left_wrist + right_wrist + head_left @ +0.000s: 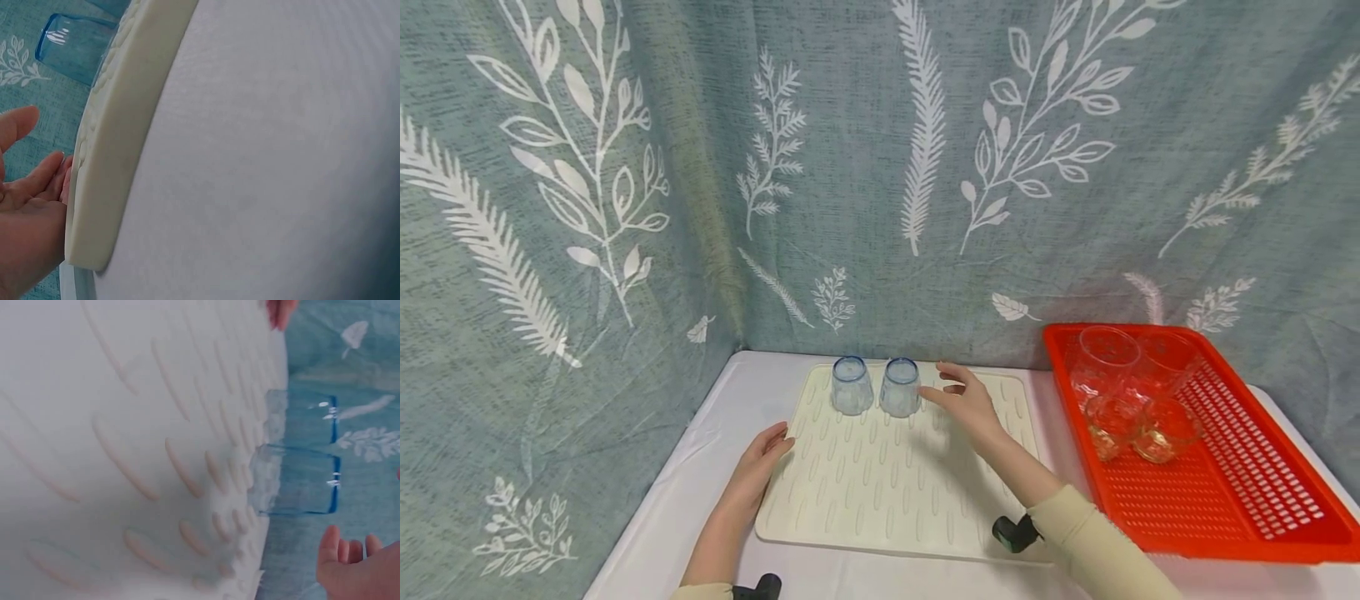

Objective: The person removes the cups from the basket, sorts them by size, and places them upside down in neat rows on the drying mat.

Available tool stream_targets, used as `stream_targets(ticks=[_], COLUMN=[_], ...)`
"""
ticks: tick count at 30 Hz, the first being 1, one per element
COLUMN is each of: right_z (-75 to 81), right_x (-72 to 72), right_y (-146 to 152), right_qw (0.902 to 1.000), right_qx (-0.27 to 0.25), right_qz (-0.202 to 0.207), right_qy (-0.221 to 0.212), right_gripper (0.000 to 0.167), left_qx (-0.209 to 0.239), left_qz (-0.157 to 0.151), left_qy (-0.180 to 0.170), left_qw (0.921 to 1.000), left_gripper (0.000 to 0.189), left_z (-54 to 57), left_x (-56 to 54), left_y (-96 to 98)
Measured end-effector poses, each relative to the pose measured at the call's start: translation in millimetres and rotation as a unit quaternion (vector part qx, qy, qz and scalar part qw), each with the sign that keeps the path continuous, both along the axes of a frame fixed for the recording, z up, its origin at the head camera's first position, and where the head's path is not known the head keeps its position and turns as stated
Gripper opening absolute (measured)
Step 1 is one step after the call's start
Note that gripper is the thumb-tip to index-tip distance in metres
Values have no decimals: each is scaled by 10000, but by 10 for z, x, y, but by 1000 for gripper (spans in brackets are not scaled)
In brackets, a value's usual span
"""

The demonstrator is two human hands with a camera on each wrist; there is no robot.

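Two clear glasses with blue rims, a left glass (852,387) and a right glass (900,388), stand side by side near the back edge of a cream ridged mat (880,475). Beside the right glass is my right hand (966,404), its thumb close to the glass and its fingers loosely bent. In the right wrist view a gap shows between that hand (359,565) and the nearer glass (297,481). My left hand (758,462) is at the mat's left edge, fingers relaxed, holding nothing; whether it touches the edge I cannot tell.
To the right stands a red plastic basket (1180,500) with several clear glasses and glass cups (1165,429) inside. A white-covered table (700,433) lies under the mat. Behind hangs a blue-green curtain (850,167) with white leaf prints.
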State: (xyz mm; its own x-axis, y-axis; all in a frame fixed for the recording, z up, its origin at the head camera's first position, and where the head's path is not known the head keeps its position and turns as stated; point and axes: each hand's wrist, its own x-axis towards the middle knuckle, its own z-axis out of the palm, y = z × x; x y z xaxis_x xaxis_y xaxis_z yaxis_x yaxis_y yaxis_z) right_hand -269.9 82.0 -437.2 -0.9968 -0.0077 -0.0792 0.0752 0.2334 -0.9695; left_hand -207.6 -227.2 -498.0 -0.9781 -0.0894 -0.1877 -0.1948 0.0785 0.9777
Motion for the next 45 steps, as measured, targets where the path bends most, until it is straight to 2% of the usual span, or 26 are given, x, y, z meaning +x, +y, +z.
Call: stream_targets(ticks=[5, 13, 24, 28, 34, 36, 39, 42, 45], right_z=[128, 282, 466, 483, 474, 465, 448, 425, 391], right_x=[179, 400, 644, 741, 837, 855, 877, 902, 914], right_y=[138, 465, 1012, 1218, 1546, 1644, 1782, 1932, 2070], right_qw=[9976, 9917, 9838, 9823, 9792, 9790, 9831, 9895, 9916], right_qx=[-673, -1253, -1688, -1726, -1850, -1829, -1479, -816, -74], right_qz=[-167, -256, -595, -630, -715, -773, -964, -1094, -1186], right_qy=[-39, 127, 100, 357, 429, 463, 492, 472, 520], right_gripper=[55, 44, 51, 46, 40, 38, 37, 43, 45], left_qx=[-2, 16, -16, 5, 3, -24, -56, -55, -37], left_qz=[7, -71, -20, -42, -76, -64, -41, -44, -45], left_qy=[20, -24, -65, -42, -17, -19, -11, -23, -46], left_qw=[10000, 10000, 10000, 10000, 10000, 10000, 10000, 10000, 10000], left_gripper=[63, 64, 62, 62, 62, 63, 63, 63, 62], left_z=[-6, -2, -1, -4, -8, -5, -4, -7, -4], left_x=[-1, 5, -13, 2, 10, 13, 10, 0, -2], left_y=[-2, 2, 10, 5, -5, -6, -6, -3, -4])
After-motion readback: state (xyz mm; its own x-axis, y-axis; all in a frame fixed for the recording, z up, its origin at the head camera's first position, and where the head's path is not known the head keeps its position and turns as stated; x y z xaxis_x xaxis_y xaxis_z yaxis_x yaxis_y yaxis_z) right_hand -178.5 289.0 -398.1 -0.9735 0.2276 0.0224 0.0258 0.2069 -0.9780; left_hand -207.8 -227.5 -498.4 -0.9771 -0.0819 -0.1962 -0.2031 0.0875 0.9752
